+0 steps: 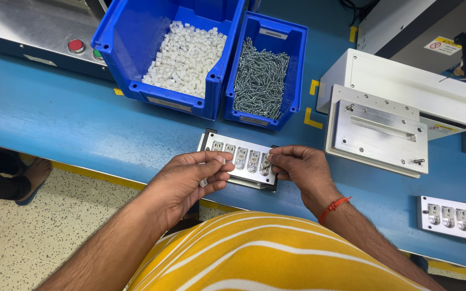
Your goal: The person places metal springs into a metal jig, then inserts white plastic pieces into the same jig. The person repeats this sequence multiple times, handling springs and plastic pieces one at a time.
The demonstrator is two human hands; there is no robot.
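Observation:
A small metal fixture plate [239, 157] with a row of shiny metal parts in its slots lies near the front edge of the blue bench. My left hand [190, 180] rests on its left half, fingers curled, with a small white piece pinched near the thumb. At the plate's right end my right hand [300, 170] pinches with its fingertips; whether it holds a tiny part I cannot tell. A red thread band circles that wrist.
Behind the plate stand a large blue bin of small white plastic pieces [184, 51] and a smaller blue bin of silver screws [261, 78]. A white and aluminium machine block [376, 129] sits at right. A second loaded fixture [454, 215] lies far right.

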